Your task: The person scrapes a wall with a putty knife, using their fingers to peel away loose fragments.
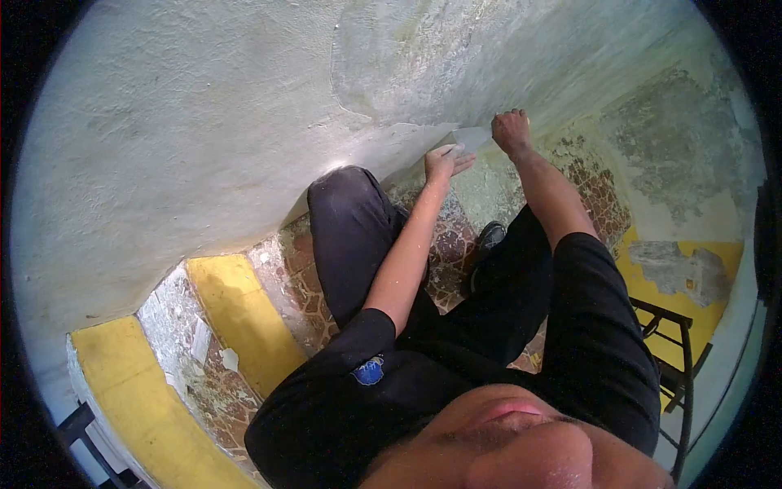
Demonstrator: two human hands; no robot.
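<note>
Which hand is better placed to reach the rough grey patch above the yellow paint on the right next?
Probably the right hand: it is nearer that grey patch, with the pale flat piece and the left hand farther off on its other side.

**Mostly grey-white, with yellow, brown and black**

Wall (204, 147): pale grey-white, blotchy, greenish in spots. Flat piece (472, 137): whitish grey. Step edges (236, 301): yellow. Floor tiles (603, 196): reddish brown, cream net pattern, pale splotches. Shirt (607, 326): black, badge (369, 371) mostly blue. Trousers (350, 236): near-black. Lower wall band (715, 306), right: yellow, ragged grey patch (680, 267). Railing (688, 359): black.
</note>
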